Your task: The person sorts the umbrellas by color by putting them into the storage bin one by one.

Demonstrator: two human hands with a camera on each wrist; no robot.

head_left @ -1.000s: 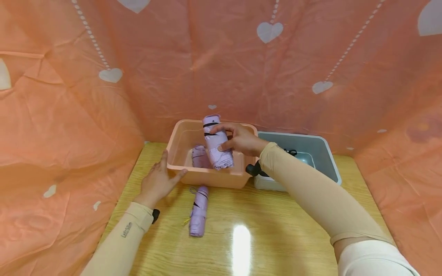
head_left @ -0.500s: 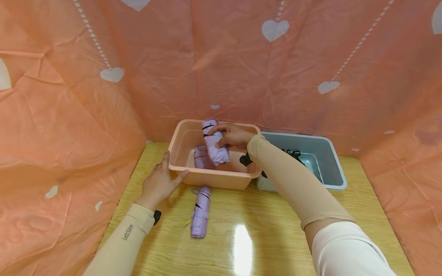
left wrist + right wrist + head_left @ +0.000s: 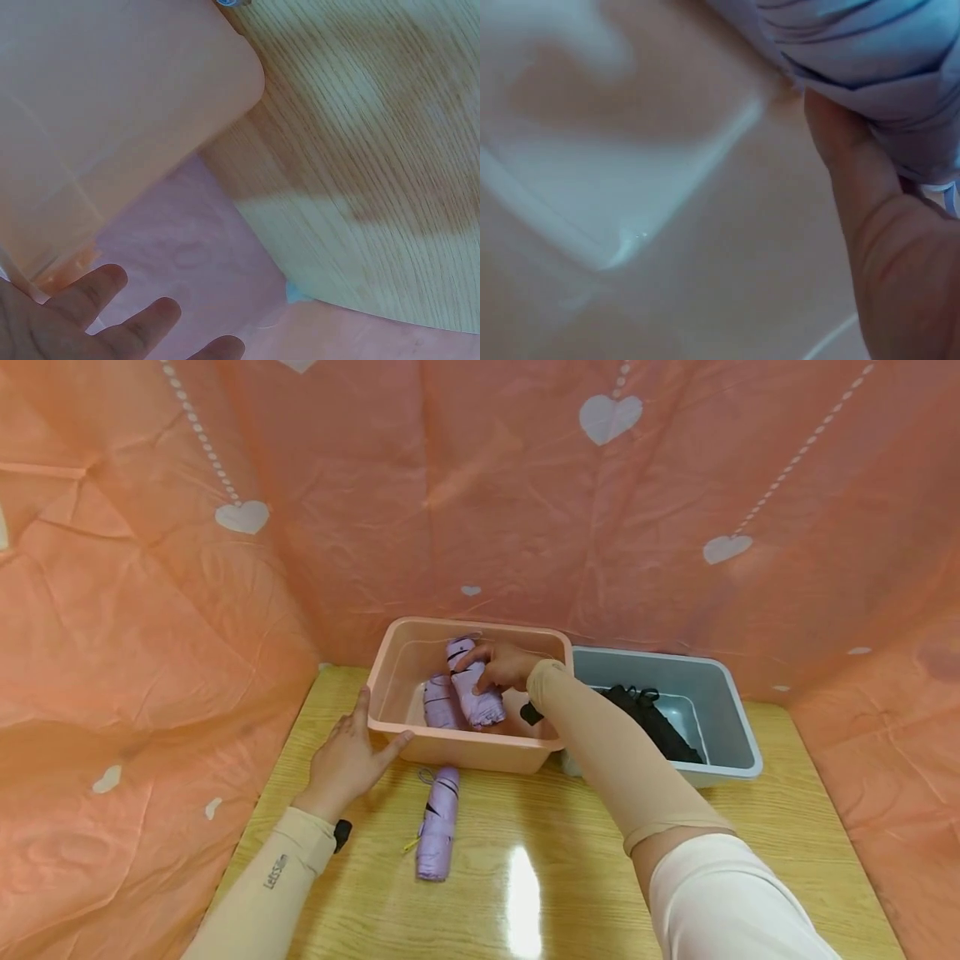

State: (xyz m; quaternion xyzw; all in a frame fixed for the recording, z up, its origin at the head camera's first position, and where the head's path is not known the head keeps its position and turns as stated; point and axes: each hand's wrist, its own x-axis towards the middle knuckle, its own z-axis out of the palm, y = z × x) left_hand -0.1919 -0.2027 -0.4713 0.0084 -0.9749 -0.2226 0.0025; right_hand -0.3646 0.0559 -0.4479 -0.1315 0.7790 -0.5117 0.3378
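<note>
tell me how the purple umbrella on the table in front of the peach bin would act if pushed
Pushed sideways, the purple umbrella would probably roll, being a rounded cylinder lying on its side. Pushed lengthwise, it might slide easily, as the table has a glossy shine. Its creased surface suggests a soft wrap; its straight shape, perhaps a stiff core.

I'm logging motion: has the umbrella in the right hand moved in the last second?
Yes, the held umbrella has moved lower into the peach bin: in the head view its top end overlapped the back rim earlier, now shows below it.
</note>
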